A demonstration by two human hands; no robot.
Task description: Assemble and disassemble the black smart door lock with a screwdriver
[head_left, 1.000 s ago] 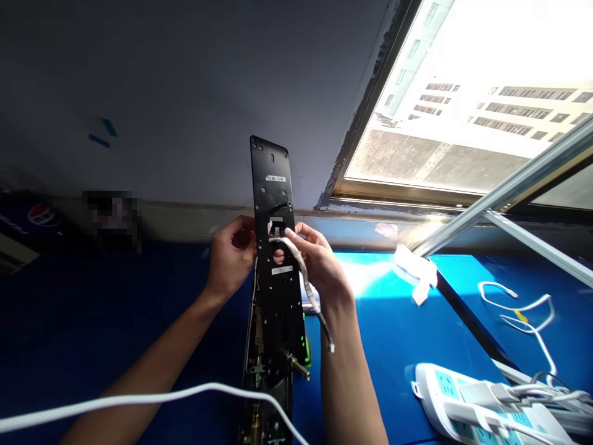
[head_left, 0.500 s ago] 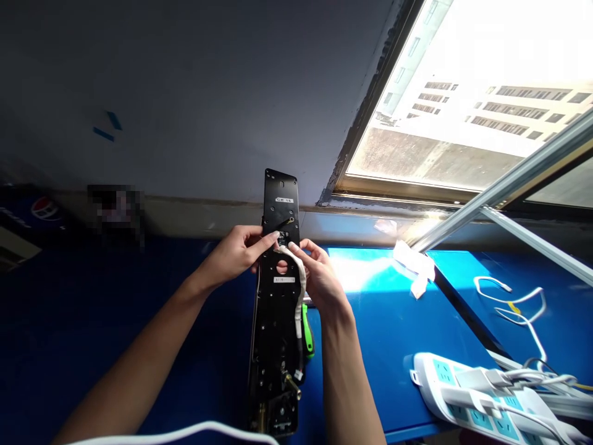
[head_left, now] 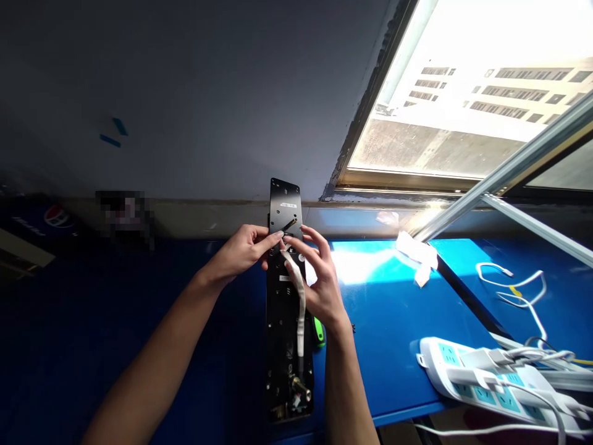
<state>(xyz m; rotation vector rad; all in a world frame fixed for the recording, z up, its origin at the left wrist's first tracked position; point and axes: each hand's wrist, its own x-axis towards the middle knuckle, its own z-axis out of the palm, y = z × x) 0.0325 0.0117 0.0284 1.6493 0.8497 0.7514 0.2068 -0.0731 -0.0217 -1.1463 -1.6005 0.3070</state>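
Okay, head view. What's being worked on?

Long black panel [head_left: 280, 327], over the blue table [head_left: 380, 371], far end toward the wall [head_left: 208, 123]. Can't tell if it rests on the tabletop.

Left hand [head_left: 241, 252]?

Pinching the panel's left edge. Thumb on the face near the upper part, other fingers curled around behind.

And right hand [head_left: 323, 281]?

Fingers spread over the right edge. A fingertip is at the panel face by the upper end of the white-sleeved cable [head_left: 301, 309], thumb right by the cable. Can't tell if they pinch it.

Where does the cable run?

Down the panel face, ending near the brass post [head_left: 301, 389] at the bottom.

Anything close by?

Green item [head_left: 319, 331] between panel and right wrist, partly hidden. Well to the right: power strip [head_left: 433, 371] with plugs in, loose white cord [head_left: 538, 315] beyond it. Crumpled white sheet [head_left: 414, 252] farther back.
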